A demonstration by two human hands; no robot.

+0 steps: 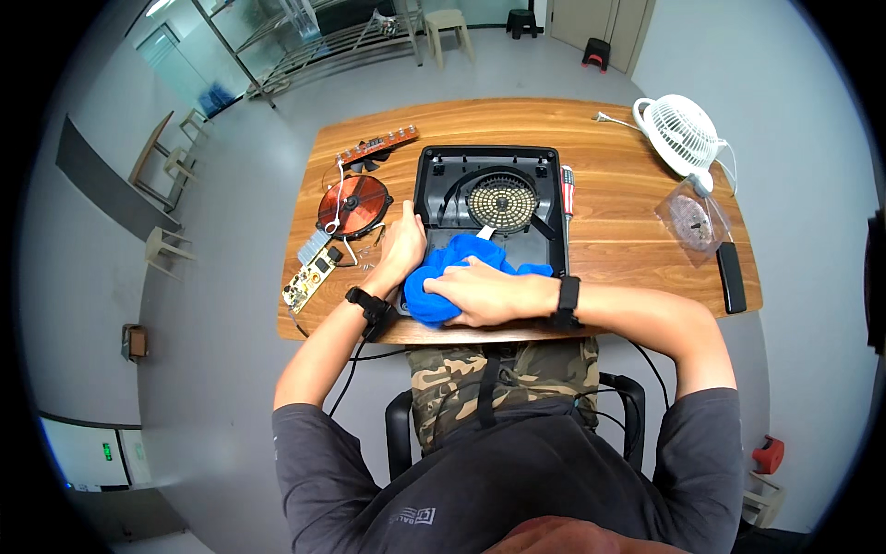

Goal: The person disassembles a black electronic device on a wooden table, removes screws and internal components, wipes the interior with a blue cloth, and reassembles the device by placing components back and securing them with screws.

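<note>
The right hand (489,294) is bunched around a blue cloth (471,249), fingers curled into its folds, and the cloth lies over the near part of a black case (429,189), just in front of the wearer. The left hand (401,247) lies along the case's left edge; its fingertips are hidden, so I cannot tell how tightly they hold. The cloth looks soft and light, easy to gather anywhere and likely to give under the fingers. The case looks like stiff, smooth plastic, perhaps a bit slippery and fairly light, best held by its outer rim; the thin ribs around the round grille (503,201), beyond the right hand, look easier to snap. Left of the left hand are a copper coil (355,205) and a circuit board (312,280), both probably fragile and better lifted by their edges
</note>
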